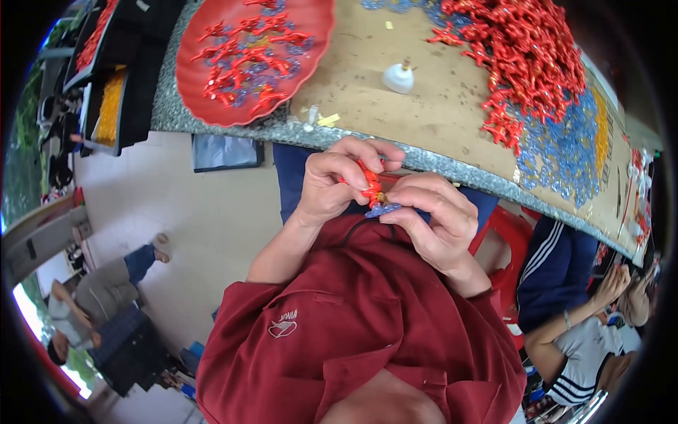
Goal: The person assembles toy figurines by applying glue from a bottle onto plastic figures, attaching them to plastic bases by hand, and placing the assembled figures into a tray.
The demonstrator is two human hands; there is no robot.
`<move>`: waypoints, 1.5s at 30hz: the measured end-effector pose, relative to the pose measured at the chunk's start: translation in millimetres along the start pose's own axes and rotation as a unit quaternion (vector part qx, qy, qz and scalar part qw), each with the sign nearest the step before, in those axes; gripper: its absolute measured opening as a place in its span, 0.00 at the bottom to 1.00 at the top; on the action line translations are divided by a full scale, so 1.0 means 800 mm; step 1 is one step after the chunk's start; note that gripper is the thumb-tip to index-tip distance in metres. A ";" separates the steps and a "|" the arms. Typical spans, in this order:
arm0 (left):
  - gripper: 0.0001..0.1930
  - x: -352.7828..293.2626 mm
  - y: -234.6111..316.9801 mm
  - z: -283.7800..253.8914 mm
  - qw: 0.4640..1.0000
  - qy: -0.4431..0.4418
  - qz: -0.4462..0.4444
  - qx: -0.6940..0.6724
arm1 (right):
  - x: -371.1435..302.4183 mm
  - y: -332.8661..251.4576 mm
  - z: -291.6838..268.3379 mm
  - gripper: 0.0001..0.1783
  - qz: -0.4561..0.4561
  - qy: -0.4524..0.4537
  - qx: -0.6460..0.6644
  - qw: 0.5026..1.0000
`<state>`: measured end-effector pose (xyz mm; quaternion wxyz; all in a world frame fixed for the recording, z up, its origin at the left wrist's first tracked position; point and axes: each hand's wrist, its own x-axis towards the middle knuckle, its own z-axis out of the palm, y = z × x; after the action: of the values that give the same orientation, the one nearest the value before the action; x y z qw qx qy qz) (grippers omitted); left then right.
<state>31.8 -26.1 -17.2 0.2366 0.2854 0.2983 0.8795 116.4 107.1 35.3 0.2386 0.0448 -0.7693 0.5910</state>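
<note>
Just off the table's near edge, my left hand [335, 177] is closed on a small glossy red plastic figurine [371, 178], pinched between thumb and fingers. My right hand [439, 215] pinches a translucent blue plastic piece [381, 210] at the figurine's lower end. A small yellow part [382, 197] shows between the red and blue pieces; fingertips partly cover where they meet. On the table, a red scalloped plate [191, 85] bears several red figurines with blue pieces. A small white squeeze bottle [399, 78] stands on the cardboard [353, 78].
At the right lie a heap of red figurines [530, 56], many blue pieces [558, 155] and yellow pieces [602, 134]. The stone table edge [438, 167] runs before me. Dark bins [120, 127] stand left. A co-worker [579, 346] sits at the right; another person [99, 297] is at the left.
</note>
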 end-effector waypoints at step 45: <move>0.10 0.071 0.124 -0.001 0.781 -0.008 0.002 0.624 | 0.000 0.041 -0.011 0.17 0.026 0.032 0.075 0.996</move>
<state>-34.3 -63.8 68.3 0.0072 0.3786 0.7797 0.4987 107.7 125.0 8.3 0.2430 0.0236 -0.7155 0.6546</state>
